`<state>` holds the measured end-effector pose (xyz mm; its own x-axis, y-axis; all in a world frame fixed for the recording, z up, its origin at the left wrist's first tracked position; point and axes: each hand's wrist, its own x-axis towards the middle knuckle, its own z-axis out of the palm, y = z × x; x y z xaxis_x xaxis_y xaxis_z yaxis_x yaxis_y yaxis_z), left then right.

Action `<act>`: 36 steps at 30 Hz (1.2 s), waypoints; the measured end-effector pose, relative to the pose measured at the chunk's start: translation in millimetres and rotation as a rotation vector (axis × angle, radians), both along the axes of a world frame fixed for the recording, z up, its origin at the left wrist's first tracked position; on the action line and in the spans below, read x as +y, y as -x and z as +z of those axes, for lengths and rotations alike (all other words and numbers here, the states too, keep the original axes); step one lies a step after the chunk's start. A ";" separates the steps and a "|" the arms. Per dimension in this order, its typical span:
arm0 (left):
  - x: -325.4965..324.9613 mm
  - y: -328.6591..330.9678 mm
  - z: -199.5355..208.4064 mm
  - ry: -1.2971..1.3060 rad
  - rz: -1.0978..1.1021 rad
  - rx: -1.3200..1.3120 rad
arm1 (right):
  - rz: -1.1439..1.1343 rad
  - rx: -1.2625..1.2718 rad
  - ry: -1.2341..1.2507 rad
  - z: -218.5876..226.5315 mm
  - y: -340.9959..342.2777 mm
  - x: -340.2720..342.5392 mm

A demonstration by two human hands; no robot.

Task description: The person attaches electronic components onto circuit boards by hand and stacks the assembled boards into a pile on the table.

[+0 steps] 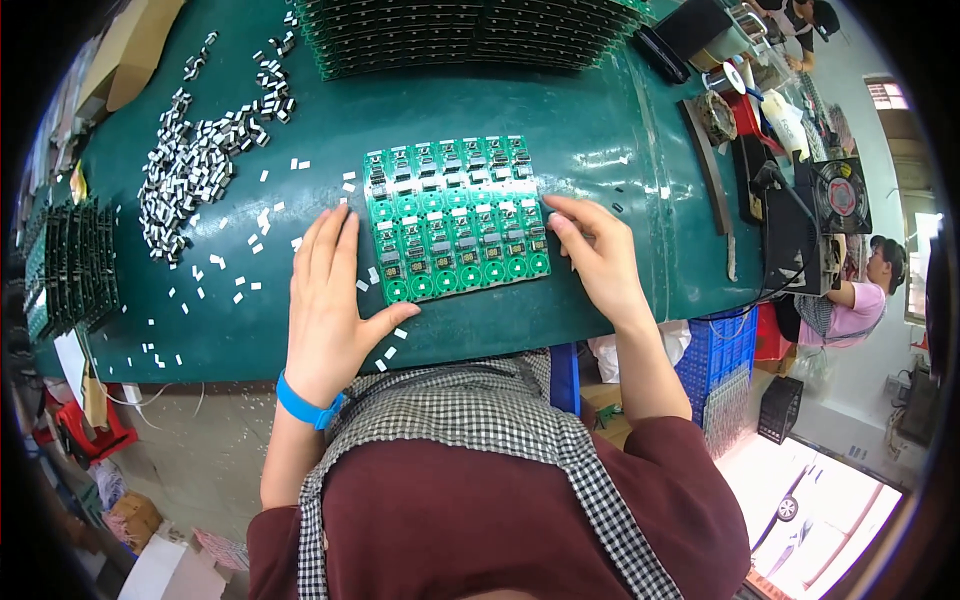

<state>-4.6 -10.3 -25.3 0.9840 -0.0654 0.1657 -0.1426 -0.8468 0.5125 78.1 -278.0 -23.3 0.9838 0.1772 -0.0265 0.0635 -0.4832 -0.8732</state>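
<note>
A green circuit board panel (455,218), made of rows of repeated small boards with black parts and little displays, lies on the green table in front of me. My left hand (328,285) rests on the table beside the panel's left edge. Its fingers are stretched out and hold nothing, and the thumb points toward the near left corner. At the panel's right edge is my right hand (598,250), its index finger and thumb extended toward the board and slightly apart. The other right fingers are partly hidden beneath. Whether it touches the edge I cannot tell.
A pile of small black-and-white parts (195,165) covers the left of the table, with white bits scattered nearby. Stacked circuit boards (470,35) stand at the back, others (72,265) far left. A fan (840,195) and tools crowd the right. Another person (860,300) sits beyond.
</note>
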 end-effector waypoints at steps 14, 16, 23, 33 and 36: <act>-1.8 5.3 -1.5 0.040 -0.076 -0.030 | -0.011 0.243 -0.465 -6.7 -0.4 6.3; -1.5 4.8 2.7 0.052 -0.084 -0.061 | 0.022 0.326 -0.529 -5.3 -5.0 0.4; -1.0 -5.0 8.9 0.010 -0.118 -0.142 | 0.055 0.277 -0.522 12.5 -13.6 -2.3; 2.9 -10.3 32.9 -0.092 -0.087 -0.252 | -0.029 0.129 -0.704 56.0 -49.9 -72.4; 47.8 -20.5 17.5 -0.243 0.287 -0.177 | 0.024 0.050 -0.703 92.2 -116.5 -104.3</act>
